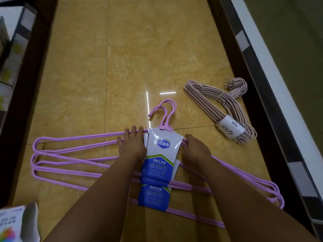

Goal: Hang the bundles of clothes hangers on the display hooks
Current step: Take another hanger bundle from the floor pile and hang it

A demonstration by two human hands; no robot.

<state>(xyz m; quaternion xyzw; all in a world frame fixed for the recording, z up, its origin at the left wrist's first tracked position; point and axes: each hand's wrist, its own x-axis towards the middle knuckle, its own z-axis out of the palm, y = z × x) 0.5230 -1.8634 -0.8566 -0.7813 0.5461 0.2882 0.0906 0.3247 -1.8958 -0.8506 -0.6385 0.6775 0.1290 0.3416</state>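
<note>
Down the left edge runs a dark shelf base (22, 95) with blurred white boxes (10, 55) above it, and at the bottom left corner sits a white printed package (16, 224) — together they wall in that side of the aisle. Between it and the right-hand fixture a wide strip of glossy tan tiled floor (136, 49) stretches ahead, bare beyond the hangers. The purple hanger bundle (70, 159) lies flat on the floor across the lower middle, its looped shoulders fanned out close to the left shelf base, its hooks (166, 112) pointing away from the person, and its white and blue label card (161, 165) across the centre. The left hand (132, 145) rests on the upper bars just left of the card, fingers mostly straight and spread over the bars; whether the thumb hooks under them cannot be told. The right hand (196, 149) sits just right of the card, its fingers bent down onto the bars, though a firm grasp cannot be confirmed. The two hands are apart, the card between them. Further right and a little ahead, well apart from the purple set, a pink hanger bundle (222, 109) lies slanted on the floor, tied with a band and wrapped in a white paper sleeve — near the dark foot of the right shelf unit (262, 95), whose white edge strip (272, 70) runs diagonally down the frame. Ceiling lights glint on the tiles just above the purple hooks.
</note>
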